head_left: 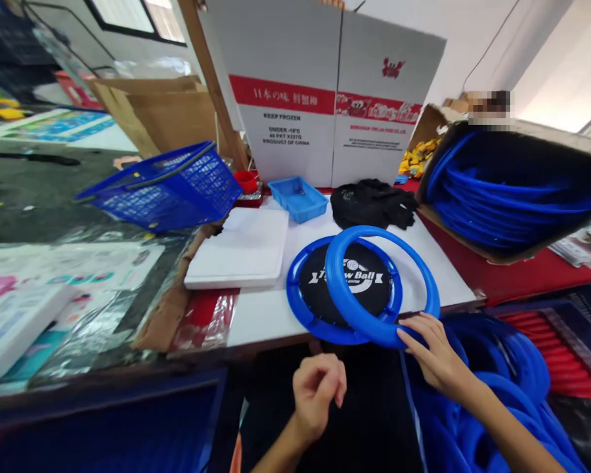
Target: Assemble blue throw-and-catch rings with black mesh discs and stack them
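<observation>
One blue ring (339, 289) is at the near edge of a white table (266, 315), overlapping the right part of one round net (320, 299). The ring is thick, smooth and plain. The net has a black middle, a blue rim and white lettering; the ring covers part of the words, though "Ball" can be read.

The right hand (436, 351) pinches the ring's near right edge; its undersides are hidden. The left hand (319, 393) hangs below the table edge, near the net, fingers curled loosely inward; its palm is turned away, so I cannot tell what is inside it.

Behind the net lie one crumpled black cloth (369, 205) and one shallow blue tray (308, 209); to their left is one white slab (241, 249). One blue basket (177, 190) leans farther left, and a red item behind it is partly covered.

One large white box (295, 66) stands at the back, its top cut off by the frame. A few fingertips (332, 3) show over that edge, the person hidden.

At right, one open carton (536, 154) holds many stacked blue hoops (497, 210), too overlapped to count. More rings (526, 361) are heaped below, partly behind the right forearm.
</observation>
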Available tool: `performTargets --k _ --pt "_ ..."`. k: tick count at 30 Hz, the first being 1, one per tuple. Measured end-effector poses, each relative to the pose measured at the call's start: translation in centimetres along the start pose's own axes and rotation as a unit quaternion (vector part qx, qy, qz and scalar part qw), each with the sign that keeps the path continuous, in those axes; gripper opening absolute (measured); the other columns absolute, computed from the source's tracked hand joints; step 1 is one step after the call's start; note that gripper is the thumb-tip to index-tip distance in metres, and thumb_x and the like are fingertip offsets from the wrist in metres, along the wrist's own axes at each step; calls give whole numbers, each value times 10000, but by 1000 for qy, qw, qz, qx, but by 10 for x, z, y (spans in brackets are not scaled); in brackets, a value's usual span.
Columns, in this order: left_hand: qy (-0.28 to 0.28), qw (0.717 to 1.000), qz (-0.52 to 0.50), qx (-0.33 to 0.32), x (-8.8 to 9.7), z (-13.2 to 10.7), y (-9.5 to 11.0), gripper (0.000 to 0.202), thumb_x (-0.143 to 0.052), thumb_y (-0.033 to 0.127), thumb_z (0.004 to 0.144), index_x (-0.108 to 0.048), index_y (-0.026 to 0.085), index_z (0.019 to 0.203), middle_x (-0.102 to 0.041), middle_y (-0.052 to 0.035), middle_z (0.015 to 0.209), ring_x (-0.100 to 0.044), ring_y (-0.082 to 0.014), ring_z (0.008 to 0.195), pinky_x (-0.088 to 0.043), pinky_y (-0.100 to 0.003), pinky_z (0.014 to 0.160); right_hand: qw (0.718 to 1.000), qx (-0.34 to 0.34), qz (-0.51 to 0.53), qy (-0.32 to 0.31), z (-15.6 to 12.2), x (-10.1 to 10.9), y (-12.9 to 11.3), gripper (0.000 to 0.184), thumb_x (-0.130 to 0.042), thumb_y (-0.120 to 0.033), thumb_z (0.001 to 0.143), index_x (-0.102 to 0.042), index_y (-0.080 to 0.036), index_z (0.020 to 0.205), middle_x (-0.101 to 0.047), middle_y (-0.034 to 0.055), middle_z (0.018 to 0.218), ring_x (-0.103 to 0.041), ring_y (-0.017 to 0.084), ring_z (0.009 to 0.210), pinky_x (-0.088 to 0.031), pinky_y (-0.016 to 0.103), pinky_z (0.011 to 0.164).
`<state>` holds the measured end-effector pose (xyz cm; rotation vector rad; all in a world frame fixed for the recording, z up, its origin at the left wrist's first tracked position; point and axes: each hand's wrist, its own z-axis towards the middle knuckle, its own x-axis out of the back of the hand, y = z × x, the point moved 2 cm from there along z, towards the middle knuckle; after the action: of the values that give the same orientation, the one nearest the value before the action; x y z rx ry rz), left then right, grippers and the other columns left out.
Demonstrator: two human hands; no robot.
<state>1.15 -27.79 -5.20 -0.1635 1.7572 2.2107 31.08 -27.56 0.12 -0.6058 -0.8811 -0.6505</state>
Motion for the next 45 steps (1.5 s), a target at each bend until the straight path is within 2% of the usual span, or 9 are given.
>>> performTargets --k 2,5,7,11,15,23,29,37,45 --pt "26 993 -44 105 -12 -30 -31 421 -658 564 1025 -624 239 760 -534 15 544 -483 -142 439 -385 -294 479 1000 -5 29 3 10 -8 -3 868 -588 -89 973 -345 -508 1693 -726 109 1392 -718 376 1267 -597 712 1063" --pt "23 967 -110 227 -25 -28 -49 382 -741 581 975 -654 243 1131 -738 -44 944 -682 -162 611 -524 -302 555 997 -1 70 -13 38 -5 -1 835 -611 -124 996 -361 -538 1677 -705 108 1399 -701 368 1270 -600 670 1046" --pt "8 969 -134 208 -30 -10 -40 531 -790 542 954 -592 243 1345 -742 -122 1267 -791 -239 996 -632 -385 860 995 4 97 -24 59 3 0 786 -608 -148 1020 -387 -535 1667 -682 104 1424 -679 356 1292 -587 640 1070" --pt "34 977 -188 91 -50 24 0 622 -809 440 963 -464 309 1464 -665 -120 1488 -661 -272 1397 -464 -511 1255 989 -32 140 -43 94 30 1 634 -581 -224 1069 -478 -489 1635 -647 81 1482 -655 335 1341 -573 570 1133" --pt "90 973 -213 2 -76 49 46 649 -857 425 928 -411 385 1398 -701 -53 1392 -733 -261 1292 -501 -567 1230 982 -69 171 -32 120 74 -7 510 -626 -304 1074 -595 -441 1563 -659 51 1501 -653 329 1375 -575 516 1163" --pt "103 965 -243 -11 -98 67 101 613 -891 448 893 -570 331 1402 -754 -43 1252 -770 -250 1158 -653 -453 1040 977 -63 201 -24 148 141 -39 416 -748 -353 1019 -727 -420 1429 -737 26 1442 -703 347 1335 -631 500 1112" --pt "102 951 -293 -15 -104 46 114 451 -872 382 920 -649 281 1298 -783 -34 1150 -784 -238 1112 -681 -413 981 968 -119 221 -31 155 145 -62 374 -852 -316 940 -805 -350 1310 -806 23 1313 -775 304 1213 -656 422 1079" --pt "101 950 -294 -33 -107 34 105 424 -851 359 941 -663 307 1318 -784 -43 1281 -760 -252 1218 -569 -522 1178 974 -121 185 -54 160 138 -93 350 -893 -371 902 -839 -339 1247 -851 14 1155 -824 287 1045 -677 388 1014" --pt "81 955 -281 -55 -116 21 99 489 -803 271 984 -633 305 1441 -787 -80 1323 -752 -244 1264 -621 -382 1110 962 -115 234 -80 151 141 -98 357 -898 -369 903 -834 -330 1252 -847 18 1181 -817 253 1074 -671 318 966"
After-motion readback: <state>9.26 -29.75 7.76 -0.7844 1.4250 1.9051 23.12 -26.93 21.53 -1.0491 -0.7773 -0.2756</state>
